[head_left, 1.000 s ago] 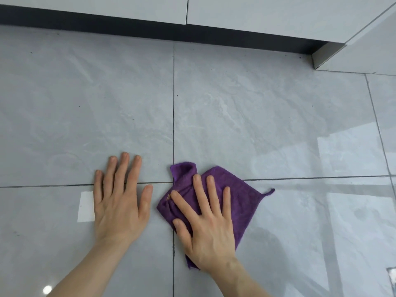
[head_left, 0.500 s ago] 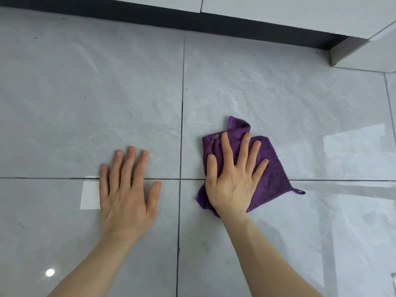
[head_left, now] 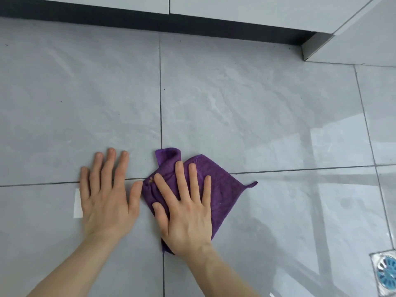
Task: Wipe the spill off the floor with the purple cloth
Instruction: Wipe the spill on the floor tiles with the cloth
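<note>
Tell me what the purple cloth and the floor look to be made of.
Purple cloth: soft, matte, fuzzy fabric, probably microfibre; it bunches under the right hand. Floor: glossy grey marbled tile, likely ceramic or porcelain; grout lines and sharp reflections show.

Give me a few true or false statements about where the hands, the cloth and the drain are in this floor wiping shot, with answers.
1. The right hand lies flat, fingers spread, on the crumpled purple microfibre cloth. True.
2. The left hand grips a corner of the cloth. False: it rests palm down on the glossy grey tiled floor, beside the cloth.
3. A square metal floor drain with a blue insert sits at the lower right. True.
4. The cloth covers the drain. False: it lies well left of it, over a tile joint.
</note>
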A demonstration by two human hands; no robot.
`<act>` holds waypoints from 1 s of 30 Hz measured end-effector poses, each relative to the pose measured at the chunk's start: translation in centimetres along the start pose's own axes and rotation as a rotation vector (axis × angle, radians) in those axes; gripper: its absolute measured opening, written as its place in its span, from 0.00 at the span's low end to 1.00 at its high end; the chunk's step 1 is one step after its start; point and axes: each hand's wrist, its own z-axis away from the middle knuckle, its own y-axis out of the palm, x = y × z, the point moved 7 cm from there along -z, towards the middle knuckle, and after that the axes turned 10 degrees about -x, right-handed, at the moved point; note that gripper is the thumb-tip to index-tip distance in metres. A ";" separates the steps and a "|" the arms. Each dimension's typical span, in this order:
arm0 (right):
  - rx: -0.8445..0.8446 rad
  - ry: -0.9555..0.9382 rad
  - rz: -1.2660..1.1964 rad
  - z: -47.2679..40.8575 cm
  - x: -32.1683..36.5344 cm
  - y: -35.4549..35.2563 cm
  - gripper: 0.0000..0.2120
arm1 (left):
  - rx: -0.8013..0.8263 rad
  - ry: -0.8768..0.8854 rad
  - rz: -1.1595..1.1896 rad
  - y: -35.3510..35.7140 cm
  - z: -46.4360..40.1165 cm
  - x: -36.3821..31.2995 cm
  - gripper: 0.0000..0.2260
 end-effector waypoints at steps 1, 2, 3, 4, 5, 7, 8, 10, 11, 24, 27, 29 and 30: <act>0.005 -0.002 -0.001 0.2 -0.1 -0.1 0.26 | -0.001 0.001 0.004 -0.1 0.0 0.0 0.31; 0.013 -0.006 -0.004 0.3 -0.1 -0.2 0.27 | -0.003 0.000 0.005 -0.1 -0.1 0.0 0.31; 0.024 -0.010 -0.009 0.5 -0.1 -0.4 0.27 | -0.006 -0.001 0.006 -0.2 -0.1 0.0 0.31; 0.036 -0.009 -0.014 0.9 -0.1 -0.5 0.27 | -0.011 -0.001 0.006 -0.2 0.0 0.0 0.30; 0.048 -0.007 -0.020 1.4 -0.1 -0.6 0.28 | -0.013 -0.003 0.006 -0.2 0.0 0.0 0.30; 0.053 -0.017 -0.042 2.6 -0.4 -1.0 0.29 | -0.019 -0.012 0.003 -0.2 0.1 0.1 0.30; 0.046 -0.019 -0.069 3.0 -0.8 -1.3 0.30 | -0.024 -0.014 0.000 -0.2 0.2 0.2 0.31; 0.019 -0.011 -0.131 3.3 -2.1 -2.1 0.33 | -0.027 -0.012 0.005 -0.1 0.2 0.2 0.31; 0.013 -0.030 -0.136 3.4 -2.6 -2.4 0.34 | -0.029 -0.013 0.007 -0.1 0.2 0.2 0.30; 0.025 -0.109 -0.162 3.0 -0.8 -4.8 0.13 | -0.049 -0.004 0.012 0.0 -0.1 0.4 0.30; 0.288 0.163 -0.497 2.4 -2.7 -6.7 0.08 | -0.046 -0.015 0.019 -0.1 0.7 0.0 0.30; 0.425 0.260 -0.549 3.2 -5.3 -7.2 0.15 | 0.031 -0.013 0.050 1.6 3.0 -1.3 0.30; 0.457 0.286 -0.572 2.8 -6.0 -7.3 0.20 | 0.035 -0.014 0.047 1.7 3.4 -1.3 0.30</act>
